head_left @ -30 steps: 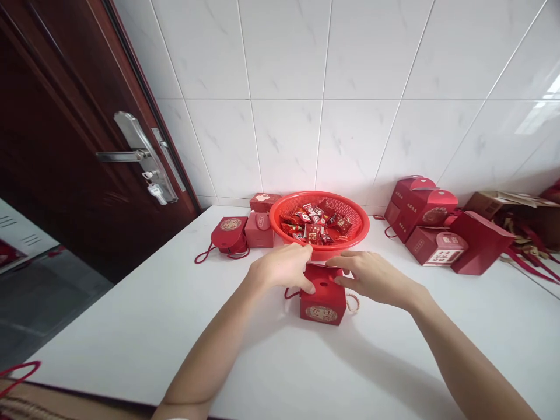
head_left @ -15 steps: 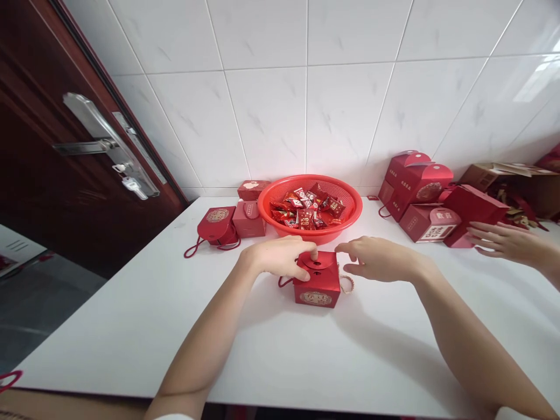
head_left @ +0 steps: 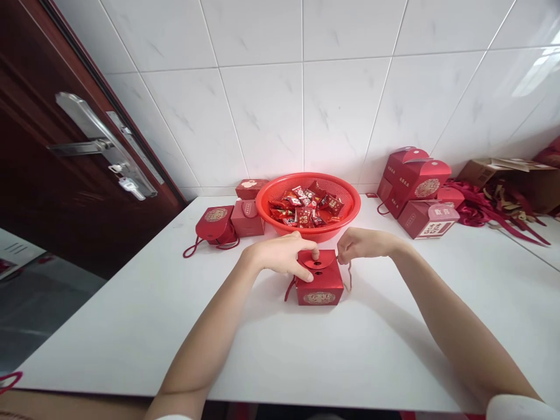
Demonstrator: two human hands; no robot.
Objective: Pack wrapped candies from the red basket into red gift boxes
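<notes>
In the head view, a white table (head_left: 271,356) is seen beneath both hands. Directly beyond them a red plastic basket (head_left: 315,231) is placed close behind the fingers, filled with wrapped sweets (head_left: 306,214). Out to the left of the left hand, an octagonal red box (head_left: 214,223) with cord loops, a pinkish handled box (head_left: 247,226) and a small patterned box (head_left: 251,189) are grouped. Beyond the right hand, tall red boxes (head_left: 426,184) are stacked behind a white-labelled box (head_left: 417,220); further right, dark red ribbons (head_left: 475,205) are heaped before a cardboard carton (head_left: 542,184)

The red gift box (head_left: 320,291) is stood upright on the table, between the two hands. Its top is closed by a rounded flap (head_left: 322,258) with a hole; a second hole is seen just in front, and a gold emblem is printed on the front. By the left hand (head_left: 284,255), which is half open, the top is touched with thumb and index finger spread, and its left edge is covered. By the right hand (head_left: 361,242), curled tight at the right edge, a pale twisted cord (head_left: 349,279) is held

One gift box is handled; three boxes are counted leftward, at least three rightward, and one basket; the heaped sweets cannot be counted
</notes>
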